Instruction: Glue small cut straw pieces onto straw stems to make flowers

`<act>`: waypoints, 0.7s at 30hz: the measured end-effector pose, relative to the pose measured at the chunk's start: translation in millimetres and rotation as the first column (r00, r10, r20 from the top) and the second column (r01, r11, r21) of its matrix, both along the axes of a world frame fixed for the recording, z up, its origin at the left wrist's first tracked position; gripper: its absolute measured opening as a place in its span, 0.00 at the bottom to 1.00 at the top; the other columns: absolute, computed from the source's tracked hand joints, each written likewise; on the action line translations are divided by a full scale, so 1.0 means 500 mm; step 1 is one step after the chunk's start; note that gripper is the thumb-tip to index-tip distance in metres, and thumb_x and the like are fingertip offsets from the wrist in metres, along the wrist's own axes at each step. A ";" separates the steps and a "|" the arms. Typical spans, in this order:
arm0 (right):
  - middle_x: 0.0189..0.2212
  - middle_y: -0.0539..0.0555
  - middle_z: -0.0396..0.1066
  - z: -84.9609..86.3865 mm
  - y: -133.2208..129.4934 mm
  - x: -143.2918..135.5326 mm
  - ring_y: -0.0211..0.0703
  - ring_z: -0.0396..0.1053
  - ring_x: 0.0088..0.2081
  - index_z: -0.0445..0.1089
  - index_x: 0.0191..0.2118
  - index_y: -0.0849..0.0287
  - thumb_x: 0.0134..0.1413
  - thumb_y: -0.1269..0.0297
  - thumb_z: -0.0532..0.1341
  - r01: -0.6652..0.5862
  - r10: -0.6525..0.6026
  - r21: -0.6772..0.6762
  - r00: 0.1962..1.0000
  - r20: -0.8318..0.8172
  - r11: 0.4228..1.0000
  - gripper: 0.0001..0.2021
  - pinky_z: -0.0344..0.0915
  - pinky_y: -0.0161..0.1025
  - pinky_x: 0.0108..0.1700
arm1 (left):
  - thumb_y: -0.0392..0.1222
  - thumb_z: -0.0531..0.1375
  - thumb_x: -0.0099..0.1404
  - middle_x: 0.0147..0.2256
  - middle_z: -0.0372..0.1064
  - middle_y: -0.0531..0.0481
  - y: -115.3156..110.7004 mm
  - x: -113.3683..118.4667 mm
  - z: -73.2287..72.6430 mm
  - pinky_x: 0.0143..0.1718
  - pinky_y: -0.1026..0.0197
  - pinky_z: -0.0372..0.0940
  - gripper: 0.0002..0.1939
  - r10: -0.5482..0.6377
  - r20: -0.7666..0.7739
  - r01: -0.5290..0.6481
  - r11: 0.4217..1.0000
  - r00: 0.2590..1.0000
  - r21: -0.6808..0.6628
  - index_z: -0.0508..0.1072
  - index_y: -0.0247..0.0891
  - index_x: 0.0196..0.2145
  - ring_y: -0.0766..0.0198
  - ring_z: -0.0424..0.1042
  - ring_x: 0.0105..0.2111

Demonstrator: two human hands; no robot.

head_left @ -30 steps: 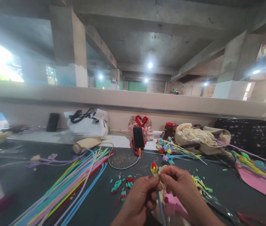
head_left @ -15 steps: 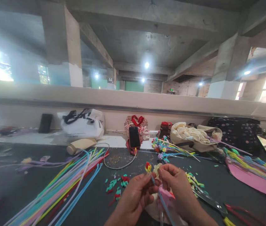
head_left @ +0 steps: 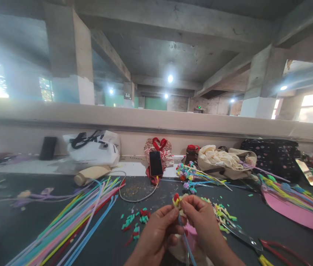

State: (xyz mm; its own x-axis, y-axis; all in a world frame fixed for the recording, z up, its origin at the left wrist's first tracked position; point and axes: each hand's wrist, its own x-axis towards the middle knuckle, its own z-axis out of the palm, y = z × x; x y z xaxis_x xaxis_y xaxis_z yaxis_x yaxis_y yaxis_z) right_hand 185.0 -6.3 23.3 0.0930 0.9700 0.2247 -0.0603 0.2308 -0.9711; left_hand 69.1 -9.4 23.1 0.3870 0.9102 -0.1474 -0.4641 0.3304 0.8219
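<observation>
My left hand (head_left: pixel 163 227) pinches a blue pipe cleaner stem (head_left: pixel 187 244) just under a small red and yellow pipe cleaner flower head (head_left: pixel 176 199). The fingers of my right hand (head_left: pixel 202 218) press together at the right side of that flower head, touching a pale yellow piece there. Below both hands lies a pink and cream item (head_left: pixel 192 236), mostly covered by them. Cut yellow pieces (head_left: pixel 223 212) are scattered right of my right hand, and green and red pieces (head_left: pixel 135 221) lie left of my left hand.
Long coloured pipe cleaners (head_left: pixel 73 225) spread on the left. Scissors (head_left: pixel 245 236) with red handles lie at right. Finished flower stems (head_left: pixel 191 175), a phone (head_left: pixel 155 163) on a cable, a white bag (head_left: pixel 92 147), a cream cloth bag (head_left: pixel 223 162) and a pink sheet (head_left: pixel 286 210) stand farther back.
My right hand has moved left and up against the flower head, and its fingertips now meet it beside my left hand's. The camera view has shifted slightly.
</observation>
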 end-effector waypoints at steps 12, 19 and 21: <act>0.12 0.43 0.58 -0.019 0.004 -0.007 0.30 0.55 0.15 0.62 0.21 0.62 0.42 0.56 0.61 0.032 -0.032 -0.006 0.999 0.017 0.999 0.14 0.50 0.28 0.16 | 0.49 0.64 0.44 0.19 0.67 0.52 0.016 -0.002 -0.014 0.10 0.73 0.51 0.16 0.048 -0.124 -0.036 0.995 0.991 0.097 0.70 0.31 0.24 0.74 0.62 0.13; 0.13 0.44 0.58 -0.017 0.002 -0.014 0.30 0.55 0.16 0.62 0.21 0.62 0.42 0.56 0.60 0.097 -0.100 0.043 0.992 0.071 0.994 0.13 0.51 0.29 0.18 | 0.51 0.64 0.43 0.17 0.66 0.52 0.010 0.001 -0.015 0.12 0.72 0.49 0.18 0.139 -0.146 -0.119 0.983 0.979 0.139 0.70 0.31 0.22 0.75 0.58 0.13; 0.13 0.44 0.58 -0.015 0.000 -0.015 0.31 0.55 0.16 0.62 0.21 0.62 0.43 0.56 0.60 0.116 -0.122 0.062 0.988 0.099 0.991 0.13 0.51 0.29 0.19 | 0.51 0.64 0.43 0.16 0.64 0.54 0.005 0.004 -0.013 0.12 0.72 0.48 0.17 0.179 -0.153 -0.154 0.975 0.972 0.160 0.70 0.32 0.21 0.75 0.57 0.13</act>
